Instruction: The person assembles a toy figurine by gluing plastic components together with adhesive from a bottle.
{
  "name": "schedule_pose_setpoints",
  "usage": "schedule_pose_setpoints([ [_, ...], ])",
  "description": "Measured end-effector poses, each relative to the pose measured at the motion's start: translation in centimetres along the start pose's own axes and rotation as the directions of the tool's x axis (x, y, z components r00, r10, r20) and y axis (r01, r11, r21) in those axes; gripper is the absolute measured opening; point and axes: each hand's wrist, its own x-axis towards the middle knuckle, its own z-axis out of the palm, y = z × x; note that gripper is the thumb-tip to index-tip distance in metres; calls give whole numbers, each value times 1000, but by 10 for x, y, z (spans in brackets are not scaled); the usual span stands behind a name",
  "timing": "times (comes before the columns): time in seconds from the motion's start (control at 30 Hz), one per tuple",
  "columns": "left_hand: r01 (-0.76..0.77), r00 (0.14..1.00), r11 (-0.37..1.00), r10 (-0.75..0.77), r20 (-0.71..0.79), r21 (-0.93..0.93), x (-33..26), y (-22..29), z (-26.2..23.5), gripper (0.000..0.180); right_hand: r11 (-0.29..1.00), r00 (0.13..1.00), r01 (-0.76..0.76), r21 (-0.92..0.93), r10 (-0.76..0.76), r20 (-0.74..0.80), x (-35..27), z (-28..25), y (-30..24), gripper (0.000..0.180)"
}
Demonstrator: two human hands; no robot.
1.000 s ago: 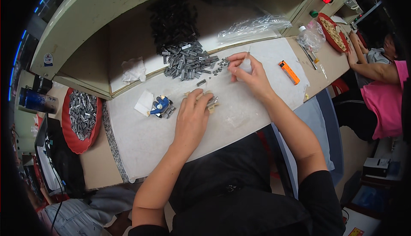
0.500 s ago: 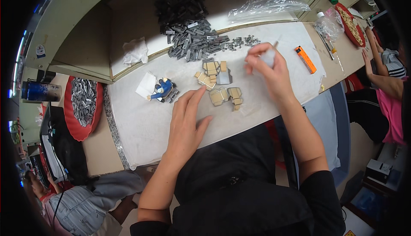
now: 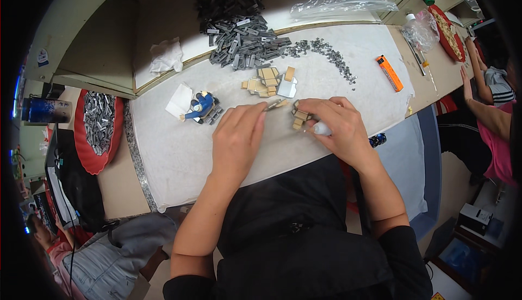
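Observation:
My left hand (image 3: pixel 237 138) lies on the white table cover (image 3: pixel 179 153) and pinches a small flat tan piece (image 3: pixel 275 104) at its fingertips. Just to its right, my right hand (image 3: pixel 334 127) is closed around a small white bottle (image 3: pixel 321 129), tip pointing left toward a short stack of tan pieces (image 3: pixel 299 118). A cluster of tan square pieces (image 3: pixel 267 79) with one white piece (image 3: pixel 286 88) sits just beyond both hands. A heap of grey metal parts (image 3: pixel 243 41) lies further back.
A small blue figure (image 3: pixel 200 107) on white paper sits left of my hands. A red tray (image 3: pixel 98 128) of grey parts is at far left, an orange lighter (image 3: pixel 390 73) at right. Another person's arm (image 3: pixel 486 116) rests at the right edge beside a red dish (image 3: pixel 448 24).
Both hands have drawn together near the table's front. My left hand has picked up a tan piece, and my right hand has lowered the bottle toward the stacked pieces.

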Motion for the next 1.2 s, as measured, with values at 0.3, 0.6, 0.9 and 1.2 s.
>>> schedule_pose_setpoints([
  [0.3, 343, 939, 900, -319, 129, -271, 2, 2, 0, 18, 820, 890, -411, 399, 455, -17, 6, -2, 8, 18],
  [0.6, 83, 967, 996, -72, 246, -35, -1, 16, -1, 36, 626, 842, -487, 608, 521, 138, 10, -11, 12, 16],
  [0.9, 36, 997, 999, -36, -64, -1, -10, -2, -25, 38, 914, 905, -276, 297, 351, -240, 7, -2, 2, 23],
  [1.2, 340, 918, 932, -358, -173, -128, -18, -39, -47, 48, 549, 939, -305, 778, 311, 149, 15, 40, -38, 32],
])
